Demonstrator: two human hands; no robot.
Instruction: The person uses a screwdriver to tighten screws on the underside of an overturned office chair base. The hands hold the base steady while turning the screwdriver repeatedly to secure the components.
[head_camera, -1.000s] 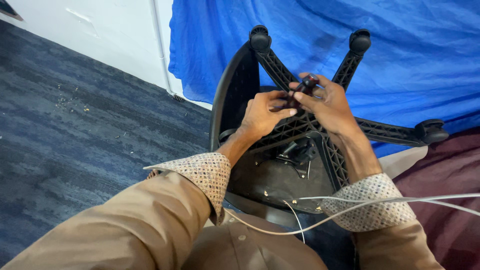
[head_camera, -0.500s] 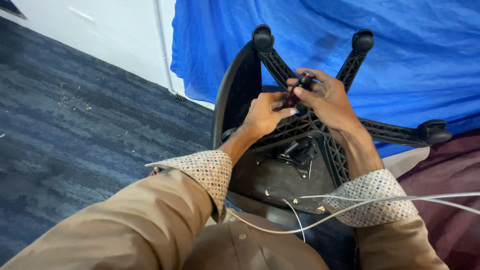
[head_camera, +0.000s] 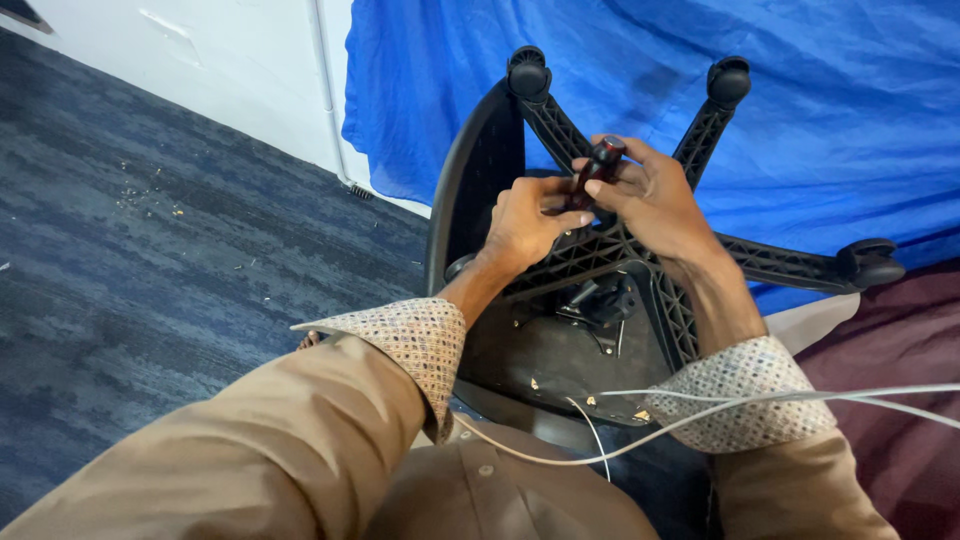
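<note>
- Where the view begins at the left, a dark blue-grey carpeted floor (head_camera: 150, 270) carries small scattered crumbs of debris, and a white wall panel (head_camera: 240, 70) rises behind it.
- Next to the right, a black upturned office chair (head_camera: 560, 350) lies with its seat underside facing the camera and its black plastic five-spoke wheel base (head_camera: 640, 250) raised toward a blue fabric sheet (head_camera: 820, 90) hanging behind.
- Black castor wheels (head_camera: 528, 72) sit at the spoke ends; three are visible, two at the top and one far right.
- Left hand (head_camera: 522, 225), coming out of a tan sleeve with a patterned speckled cuff (head_camera: 405, 335), is curled at the hub of the base, its fingers closed against the lower end of a short dark cylindrical tool with a reddish-brown body (head_camera: 596, 170).
- Right hand (head_camera: 655, 200) is wrapped around the same tool from the other side, fingers clamped on its upper part; the tool stands tilted just above the hub, between the two upper spokes.
- Whether the tool's tip touches the hub cannot be told; the hands hide it.
- Thin white cable (head_camera: 720, 405) runs across the right forearm and down over the person's lap.
- At the far right, a maroon fabric surface (head_camera: 900, 360) lies beneath the sheet.
</note>
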